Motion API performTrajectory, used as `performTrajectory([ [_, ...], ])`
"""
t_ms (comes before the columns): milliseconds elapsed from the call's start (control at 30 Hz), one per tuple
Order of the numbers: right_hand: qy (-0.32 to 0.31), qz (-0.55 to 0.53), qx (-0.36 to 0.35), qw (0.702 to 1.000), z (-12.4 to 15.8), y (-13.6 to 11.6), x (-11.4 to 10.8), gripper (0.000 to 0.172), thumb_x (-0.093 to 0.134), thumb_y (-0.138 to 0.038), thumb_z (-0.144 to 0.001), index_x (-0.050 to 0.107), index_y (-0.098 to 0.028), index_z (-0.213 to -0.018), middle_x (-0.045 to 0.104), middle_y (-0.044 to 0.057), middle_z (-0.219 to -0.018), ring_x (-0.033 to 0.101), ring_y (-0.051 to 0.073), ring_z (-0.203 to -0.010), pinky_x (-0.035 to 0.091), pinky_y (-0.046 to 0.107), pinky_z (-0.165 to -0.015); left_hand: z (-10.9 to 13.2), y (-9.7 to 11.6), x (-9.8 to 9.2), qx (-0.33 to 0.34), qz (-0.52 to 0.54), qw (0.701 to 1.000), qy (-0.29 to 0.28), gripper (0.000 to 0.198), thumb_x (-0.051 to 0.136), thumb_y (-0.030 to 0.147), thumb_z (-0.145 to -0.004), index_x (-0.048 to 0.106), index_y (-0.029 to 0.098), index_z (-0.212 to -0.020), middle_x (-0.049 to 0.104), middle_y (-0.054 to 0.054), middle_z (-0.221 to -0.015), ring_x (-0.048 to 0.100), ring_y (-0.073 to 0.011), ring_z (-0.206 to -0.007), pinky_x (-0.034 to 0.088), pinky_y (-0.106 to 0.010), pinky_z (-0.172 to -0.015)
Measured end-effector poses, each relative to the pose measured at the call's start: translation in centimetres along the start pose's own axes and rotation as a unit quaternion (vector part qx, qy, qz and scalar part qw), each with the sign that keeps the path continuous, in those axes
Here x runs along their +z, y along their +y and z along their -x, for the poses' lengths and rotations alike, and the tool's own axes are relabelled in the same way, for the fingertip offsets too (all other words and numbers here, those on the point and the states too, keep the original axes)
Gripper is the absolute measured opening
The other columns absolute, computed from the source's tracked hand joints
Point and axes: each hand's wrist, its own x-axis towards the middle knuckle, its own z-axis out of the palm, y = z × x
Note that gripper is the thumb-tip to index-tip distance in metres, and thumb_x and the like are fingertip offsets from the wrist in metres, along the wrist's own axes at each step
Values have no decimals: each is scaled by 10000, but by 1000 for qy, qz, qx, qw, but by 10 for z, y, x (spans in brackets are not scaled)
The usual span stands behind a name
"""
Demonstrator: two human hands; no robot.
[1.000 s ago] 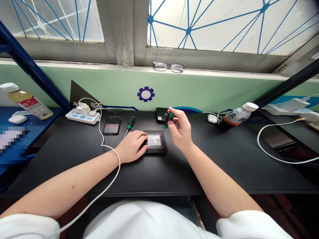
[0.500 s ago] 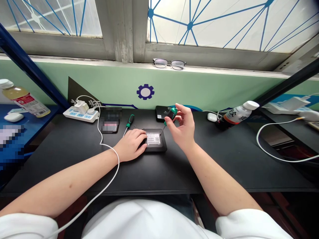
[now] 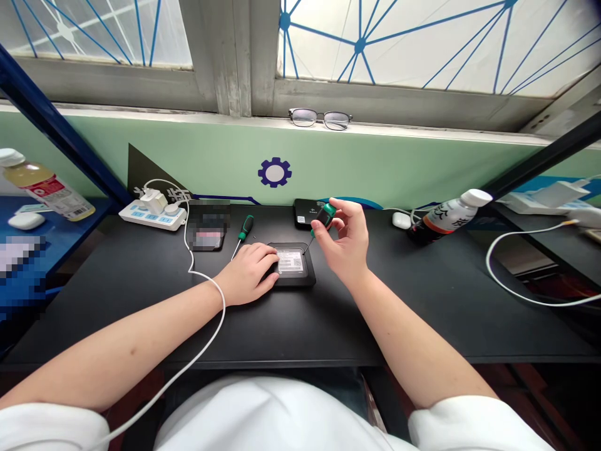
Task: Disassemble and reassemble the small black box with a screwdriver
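A hard drive point(image 3: 291, 262) with a white label sits in a black plastic case point(image 3: 305, 282) on the dark desk. My left hand point(image 3: 251, 270) grips the case's left side, fingers over the top and thumb along the near edge, hiding that end. Between thumb and fingers, my right hand point(image 3: 345, 237) pinches the handle of a green-and-black screwdriver point(image 3: 325, 216). Its tilted shaft runs down to the drive's upper right corner; the screw under the tip is too small to make out. Just beyond my left hand lies a second green-and-black screwdriver point(image 3: 245, 228).
Behind the case lies a flat black box point(image 3: 304, 214). A white cable point(image 3: 206, 351) crosses over my left forearm from a power strip point(image 3: 153, 216). To the right are an earbud case point(image 3: 400, 220) and a tilted bottle point(image 3: 448, 216). Glasses point(image 3: 320, 118) rest on the sill.
Almost nothing differs. My right hand and its screwdriver have shifted very slightly, the tip still at the drive's upper right corner; the whole view has moved a little too.
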Motion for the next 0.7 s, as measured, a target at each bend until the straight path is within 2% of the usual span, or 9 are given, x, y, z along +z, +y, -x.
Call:
performTrajectory([
  [300, -13, 13, -13, 1000, 2, -1, 1, 368, 747, -313, -943, 625, -310, -1289, 647, 66, -1172, 666, 198, -902, 621, 367, -673, 0, 0, 0, 3, -8, 1000, -4, 288, 529, 323, -1071, 686, 203, -1280, 702, -160, -1330, 637, -336, -1273, 519, -527, -1074],
  [533, -56, -55, 14, 997, 5, -2, 1, 411, 538, -211, -1021, 597, -329, -1410, 694, 85, -1296, 738, 239, -1090, 656, 430, -852, 0, 1, -1, 2, -5, 1000, -3, 286, 531, 318, -1067, 688, 198, -1273, 703, -166, -1329, 645, -333, -1259, 521, -520, -1066],
  [600, -55, -37, -5, 998, 3, -2, 0, 378, 589, -245, -1017, 626, -333, -1383, 664, 93, -1301, 707, 259, -1143, 652, 432, -837, 0, 1, -1, 4, -6, 1000, -3, 282, 533, 318, -1068, 685, 197, -1272, 702, -165, -1332, 646, -333, -1260, 520, -519, -1066],
  [700, -40, 17, -23, 999, 0, -1, 0, 378, 736, -307, -959, 663, -330, -1329, 610, 81, -1194, 665, 245, -1042, 636, 409, -760, 0, 1, -1, 9, -10, 1000, -2, 288, 520, 315, -1076, 680, 178, -1272, 703, -176, -1329, 644, -341, -1259, 521, -527, -1061],
])
